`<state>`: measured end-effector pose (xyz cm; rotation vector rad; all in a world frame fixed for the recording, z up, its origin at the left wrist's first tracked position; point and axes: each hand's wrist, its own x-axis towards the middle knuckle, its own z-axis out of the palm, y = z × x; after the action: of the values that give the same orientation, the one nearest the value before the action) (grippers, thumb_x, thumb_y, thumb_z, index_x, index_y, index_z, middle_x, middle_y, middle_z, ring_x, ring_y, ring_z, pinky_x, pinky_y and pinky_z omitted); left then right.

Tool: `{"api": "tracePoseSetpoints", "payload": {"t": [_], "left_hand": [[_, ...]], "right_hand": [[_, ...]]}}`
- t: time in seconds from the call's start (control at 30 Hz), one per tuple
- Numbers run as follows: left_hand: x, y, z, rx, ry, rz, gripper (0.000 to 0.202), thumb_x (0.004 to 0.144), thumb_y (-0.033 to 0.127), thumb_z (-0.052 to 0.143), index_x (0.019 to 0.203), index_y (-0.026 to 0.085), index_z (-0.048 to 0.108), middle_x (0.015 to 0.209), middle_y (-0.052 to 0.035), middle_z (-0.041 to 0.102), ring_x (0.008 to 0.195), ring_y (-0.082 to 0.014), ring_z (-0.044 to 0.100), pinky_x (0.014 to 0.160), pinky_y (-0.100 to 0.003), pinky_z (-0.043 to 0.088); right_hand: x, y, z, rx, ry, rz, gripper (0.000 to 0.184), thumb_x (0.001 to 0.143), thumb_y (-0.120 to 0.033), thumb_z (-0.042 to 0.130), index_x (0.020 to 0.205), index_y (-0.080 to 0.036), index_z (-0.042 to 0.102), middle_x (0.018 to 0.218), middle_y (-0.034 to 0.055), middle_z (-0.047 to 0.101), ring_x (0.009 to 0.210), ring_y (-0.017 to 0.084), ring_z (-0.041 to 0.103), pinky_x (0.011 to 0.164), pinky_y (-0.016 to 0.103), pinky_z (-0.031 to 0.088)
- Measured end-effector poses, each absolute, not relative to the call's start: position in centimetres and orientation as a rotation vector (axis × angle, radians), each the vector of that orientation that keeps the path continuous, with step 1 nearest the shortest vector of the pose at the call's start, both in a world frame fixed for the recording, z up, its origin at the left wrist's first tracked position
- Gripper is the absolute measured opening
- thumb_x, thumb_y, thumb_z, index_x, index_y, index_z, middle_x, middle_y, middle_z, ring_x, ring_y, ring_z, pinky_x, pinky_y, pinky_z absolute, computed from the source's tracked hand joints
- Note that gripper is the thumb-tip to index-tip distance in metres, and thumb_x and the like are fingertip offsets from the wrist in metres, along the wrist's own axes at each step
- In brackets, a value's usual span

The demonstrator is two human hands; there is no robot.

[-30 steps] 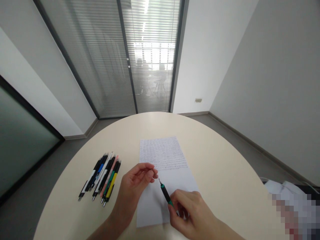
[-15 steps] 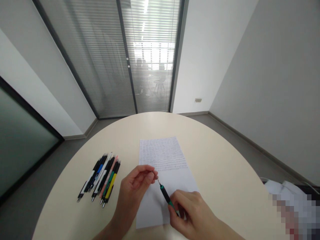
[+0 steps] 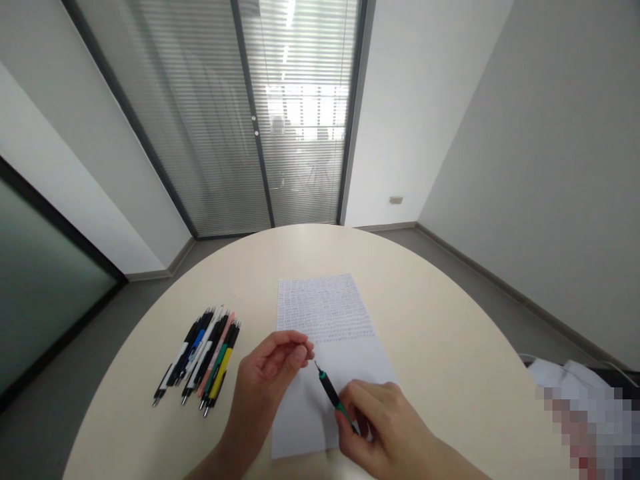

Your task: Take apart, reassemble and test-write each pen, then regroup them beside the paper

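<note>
My right hand grips a black and green pen, which is tilted over the paper with its thin metal tip toward my left hand. My left hand has thumb and fingertips pinched together just beyond that tip. Whatever lies between them is too small or hidden to make out. Beneath both hands is a white sheet of paper, its upper half filled with rows of handwriting and its lower part blank.
A bundle of several pens in black, white, blue, pink, green and yellow lies left of my left hand on the round pale table. Beyond the table edge at the lower right sits a whitish, partly blurred item.
Almost nothing has changed. Both hands keep their grip, and the pen tip stays close to the left fingertips; the whole view shifts very slightly.
</note>
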<state>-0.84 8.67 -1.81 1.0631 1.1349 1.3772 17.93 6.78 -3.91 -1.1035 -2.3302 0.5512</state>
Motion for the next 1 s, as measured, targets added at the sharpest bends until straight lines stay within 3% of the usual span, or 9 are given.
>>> {"api": "tracePoseSetpoints", "payload": {"t": [0.4,0.6,0.83,1.0], "left_hand": [[-0.78,8.5,-1.84,1.239,1.07,1.25,0.005,0.078,0.023,0.071,0.08,0.019,0.073,0.08,-0.0046,0.074,0.078,-0.017,0.069,0.073,-0.023,0.057],[-0.94,8.58,-1.81,1.137,1.051,1.234,0.028,0.074,0.022,0.075,0.101,0.018,0.071,0.076,-0.005,0.075,0.078,-0.0195,0.072,0.074,-0.027,0.058],[-0.96,8.65,-2.55,1.101,1.081,1.296,0.023,0.069,0.019,0.078,0.091,0.017,0.072,0.074,-0.0037,0.073,0.077,-0.0194,0.071,0.076,-0.029,0.058],[-0.9,8.82,-2.2,1.112,1.07,1.27,0.023,0.066,0.021,0.08,0.088,0.017,0.072,0.072,-0.0031,0.07,0.07,-0.0166,0.067,0.07,-0.027,0.057]], "right_hand": [[18.01,6.71,-4.24,-1.101,-2.34,0.511,0.013,0.08,-0.015,0.047,0.069,-0.021,0.044,0.057,-0.0043,0.053,0.051,0.01,0.053,0.054,0.021,0.035],[18.0,6.74,-4.08,-1.076,-2.325,0.495,0.013,0.08,-0.015,0.047,0.069,-0.021,0.044,0.057,-0.0045,0.053,0.049,0.009,0.052,0.052,0.02,0.035],[17.88,6.82,-4.13,-1.064,-2.322,0.448,0.014,0.082,-0.015,0.046,0.07,-0.021,0.044,0.057,-0.0041,0.053,0.049,0.009,0.052,0.051,0.02,0.036],[17.93,6.81,-4.25,-1.046,-2.36,0.461,0.014,0.084,-0.015,0.045,0.071,-0.021,0.044,0.059,-0.0035,0.054,0.051,0.009,0.053,0.051,0.021,0.037]]}}
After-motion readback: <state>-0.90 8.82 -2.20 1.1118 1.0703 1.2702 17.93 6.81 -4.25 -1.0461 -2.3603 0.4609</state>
